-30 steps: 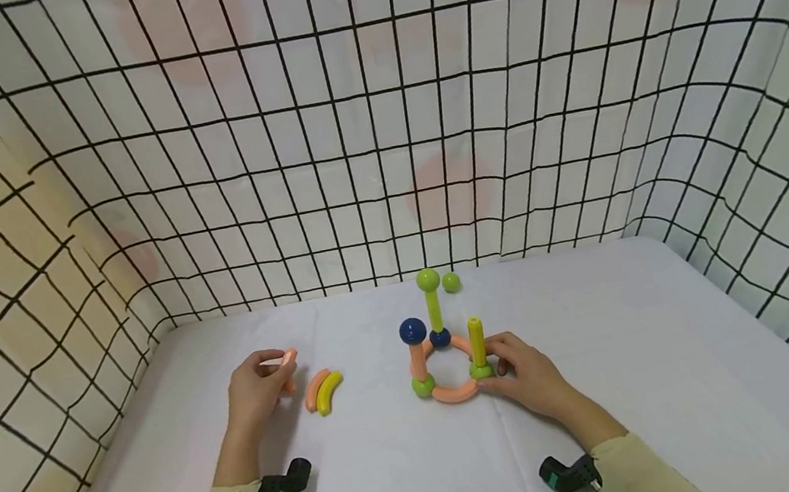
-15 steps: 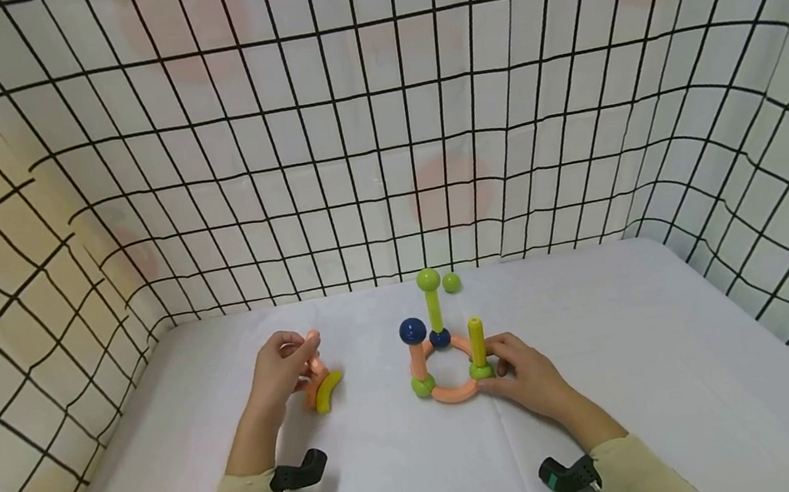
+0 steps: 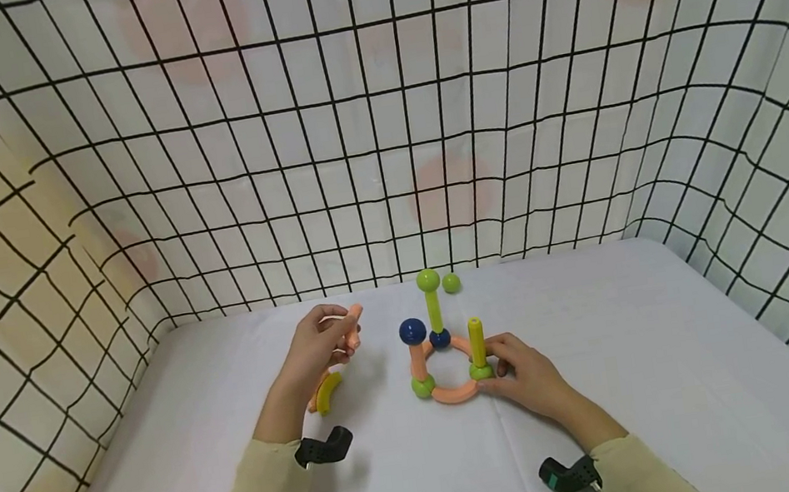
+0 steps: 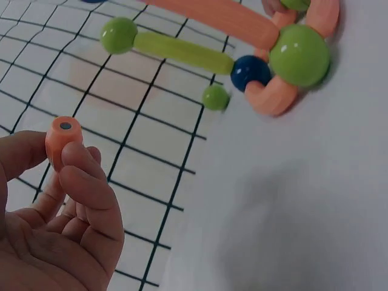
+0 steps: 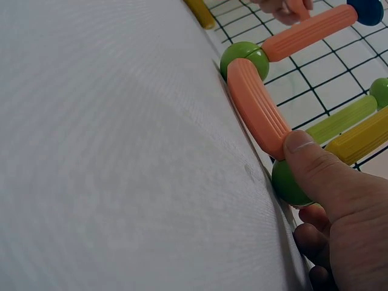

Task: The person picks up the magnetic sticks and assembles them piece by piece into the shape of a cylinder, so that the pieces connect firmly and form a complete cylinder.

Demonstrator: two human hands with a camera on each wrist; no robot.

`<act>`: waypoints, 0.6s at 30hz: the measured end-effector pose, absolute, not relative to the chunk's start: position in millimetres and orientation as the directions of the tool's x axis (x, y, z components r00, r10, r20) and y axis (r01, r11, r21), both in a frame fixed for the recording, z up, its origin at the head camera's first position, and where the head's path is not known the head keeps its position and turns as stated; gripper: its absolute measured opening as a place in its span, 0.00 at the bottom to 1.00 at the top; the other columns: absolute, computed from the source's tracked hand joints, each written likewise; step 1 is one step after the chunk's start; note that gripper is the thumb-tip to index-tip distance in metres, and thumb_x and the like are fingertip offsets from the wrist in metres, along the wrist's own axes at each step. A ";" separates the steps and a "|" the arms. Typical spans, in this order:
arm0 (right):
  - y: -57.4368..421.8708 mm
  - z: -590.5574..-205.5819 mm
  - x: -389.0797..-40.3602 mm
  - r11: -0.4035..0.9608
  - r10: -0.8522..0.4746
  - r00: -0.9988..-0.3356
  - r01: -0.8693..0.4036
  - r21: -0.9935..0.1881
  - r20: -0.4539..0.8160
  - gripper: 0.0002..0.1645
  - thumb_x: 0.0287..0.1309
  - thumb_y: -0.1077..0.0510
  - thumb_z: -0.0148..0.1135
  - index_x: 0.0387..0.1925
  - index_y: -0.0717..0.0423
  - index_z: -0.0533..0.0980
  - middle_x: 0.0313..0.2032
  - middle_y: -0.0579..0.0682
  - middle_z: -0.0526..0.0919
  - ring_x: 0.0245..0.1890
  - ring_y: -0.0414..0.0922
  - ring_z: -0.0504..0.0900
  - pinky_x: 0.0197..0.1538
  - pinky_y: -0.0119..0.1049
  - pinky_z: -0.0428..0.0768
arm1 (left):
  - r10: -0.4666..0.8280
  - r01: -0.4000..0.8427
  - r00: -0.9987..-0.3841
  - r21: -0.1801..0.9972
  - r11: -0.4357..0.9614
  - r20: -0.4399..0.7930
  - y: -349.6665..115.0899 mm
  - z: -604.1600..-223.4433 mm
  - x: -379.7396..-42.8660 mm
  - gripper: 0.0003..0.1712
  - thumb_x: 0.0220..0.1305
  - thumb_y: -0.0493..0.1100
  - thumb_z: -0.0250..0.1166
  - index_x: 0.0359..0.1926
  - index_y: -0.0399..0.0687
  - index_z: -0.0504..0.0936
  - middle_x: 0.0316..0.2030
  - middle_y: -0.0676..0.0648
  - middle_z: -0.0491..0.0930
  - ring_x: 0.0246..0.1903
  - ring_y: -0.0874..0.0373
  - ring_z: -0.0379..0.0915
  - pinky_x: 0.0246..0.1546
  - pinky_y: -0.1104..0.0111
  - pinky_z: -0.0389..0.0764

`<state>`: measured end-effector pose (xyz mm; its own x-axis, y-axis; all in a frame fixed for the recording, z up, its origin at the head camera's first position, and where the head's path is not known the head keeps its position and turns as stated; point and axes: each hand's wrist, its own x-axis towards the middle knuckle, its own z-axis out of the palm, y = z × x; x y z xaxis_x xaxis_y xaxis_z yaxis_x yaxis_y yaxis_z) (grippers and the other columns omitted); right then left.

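Left of the ring frame (image 3: 456, 394), holding a salmon piece (image 3: 354, 327) up off the white table (image 3: 658, 394), pinched between thumb and fingers of left hand (image 3: 318, 345), apart from the frame. At the frame's near right corner, gripping green joint ball (image 5: 290, 183) and curved segment end with right hand (image 3: 529, 374), beside the upright yellow stick (image 3: 478, 342). Can see loose green ball (image 3: 451, 282) at far side, plus yellow curved piece (image 3: 328, 392) nearer, partly hidden by left hand
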<state>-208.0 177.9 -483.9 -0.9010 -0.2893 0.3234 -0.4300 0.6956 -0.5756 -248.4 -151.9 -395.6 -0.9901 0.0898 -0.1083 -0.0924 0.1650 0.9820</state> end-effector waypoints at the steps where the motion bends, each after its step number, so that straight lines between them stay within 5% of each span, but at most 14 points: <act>1: 177.9 -483.9 -208.0 0.696 -0.289 -0.901 -0.430 -0.575 0.323 0.27 0.52 0.50 0.76 0.53 0.50 0.80 0.51 0.47 0.79 0.33 0.34 0.71 0.34 0.28 0.69 | 0.097 -0.087 -0.990 0.983 0.161 -0.104 -148.8 -394.5 -249.3 0.21 0.70 0.50 0.63 0.56 0.45 0.70 0.40 0.46 0.83 0.27 0.57 0.74 0.29 0.71 0.78; 18: 178.6 -484.7 -208.6 0.698 -0.290 -0.907 -0.418 -0.581 0.304 0.25 0.54 0.49 0.75 0.53 0.48 0.79 0.52 0.47 0.78 0.34 0.34 0.71 0.35 0.28 0.69 | 0.182 0.002 -0.983 0.979 0.203 -0.036 -103.1 -379.9 -264.2 0.19 0.67 0.50 0.67 0.55 0.50 0.80 0.37 0.45 0.85 0.25 0.58 0.72 0.28 0.70 0.75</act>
